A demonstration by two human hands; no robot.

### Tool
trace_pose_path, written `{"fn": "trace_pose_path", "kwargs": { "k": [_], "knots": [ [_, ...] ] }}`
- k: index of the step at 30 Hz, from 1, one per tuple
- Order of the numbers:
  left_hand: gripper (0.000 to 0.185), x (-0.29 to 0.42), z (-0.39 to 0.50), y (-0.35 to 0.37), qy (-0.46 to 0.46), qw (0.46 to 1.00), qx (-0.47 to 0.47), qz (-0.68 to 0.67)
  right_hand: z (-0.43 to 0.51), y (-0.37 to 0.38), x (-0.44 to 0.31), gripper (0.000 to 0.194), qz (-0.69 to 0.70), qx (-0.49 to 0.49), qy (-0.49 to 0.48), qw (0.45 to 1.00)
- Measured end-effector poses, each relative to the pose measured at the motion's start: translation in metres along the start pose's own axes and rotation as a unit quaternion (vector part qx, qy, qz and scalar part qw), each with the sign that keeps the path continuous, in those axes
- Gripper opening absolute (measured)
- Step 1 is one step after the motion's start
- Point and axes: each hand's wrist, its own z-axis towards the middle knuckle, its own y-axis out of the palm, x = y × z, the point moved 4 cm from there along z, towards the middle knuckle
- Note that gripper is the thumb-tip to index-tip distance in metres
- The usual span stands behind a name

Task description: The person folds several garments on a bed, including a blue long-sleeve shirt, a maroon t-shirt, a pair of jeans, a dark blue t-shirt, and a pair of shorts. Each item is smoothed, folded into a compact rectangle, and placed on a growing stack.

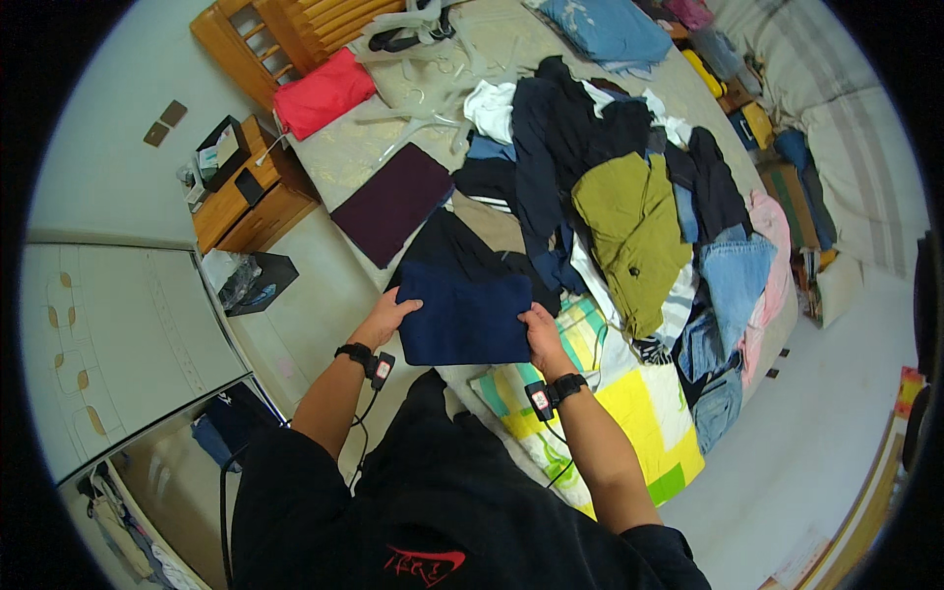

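Observation:
A folded navy-blue garment (466, 317) is stretched between my two hands above the near edge of the bed. My left hand (385, 316) grips its left side, thumb on top. On the opposite side, my right hand (542, 332) pinches the edge in the same way. Just beyond lies a black garment (451, 243), partly covered by the navy one. A flat dark-maroon folded cloth (394, 199) rests on the bed to the upper left. To the right spreads a heap of loose clothes, with olive-green trousers (627, 236) on top.
Clear plastic hangers (428, 110) and a red folded item (324, 92) lie at the bed's far end. A yellow, green and white quilt (641, 413) is at my right. Left stand a wooden nightstand (258, 199), a black box (276, 280) and an open wardrobe (169, 472).

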Motion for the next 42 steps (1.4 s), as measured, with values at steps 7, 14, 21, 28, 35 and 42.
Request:
{"fn": "trace_pose_path", "kwargs": {
  "k": [7, 14, 21, 28, 35, 42],
  "knots": [
    [0.039, 0.086, 0.008, -0.039, 0.176, 0.947, 0.144, -0.228, 0.056, 0.128, -0.156, 0.025, -0.097, -0.104, -0.207, 0.968],
    [0.05, 0.044, 0.109, -0.138, 0.066, 0.915, 0.34, -0.206, 0.049, 0.092, -0.145, 0.034, -0.142, -0.044, -0.15, 0.978],
    [0.054, -0.08, 0.175, -0.126, 0.016, 0.911, 0.412, 0.008, -0.061, -0.161, 0.052, 0.038, -0.037, 0.224, 0.133, 0.965],
    [0.033, -0.085, 0.159, 0.068, -0.075, 0.988, 0.121, 0.056, -0.229, -0.311, 0.159, 0.028, 0.002, 0.458, 0.203, 0.866],
    [0.047, -0.042, 0.209, 0.278, -0.003, 0.985, -0.089, 0.146, -0.274, -0.287, 0.206, 0.034, 0.038, 0.404, 0.112, 0.907],
    [0.071, -0.014, 0.247, 0.437, 0.034, 0.935, -0.135, 0.325, -0.324, -0.253, 0.271, 0.036, 0.136, 0.435, 0.132, 0.88]
  ]
}}
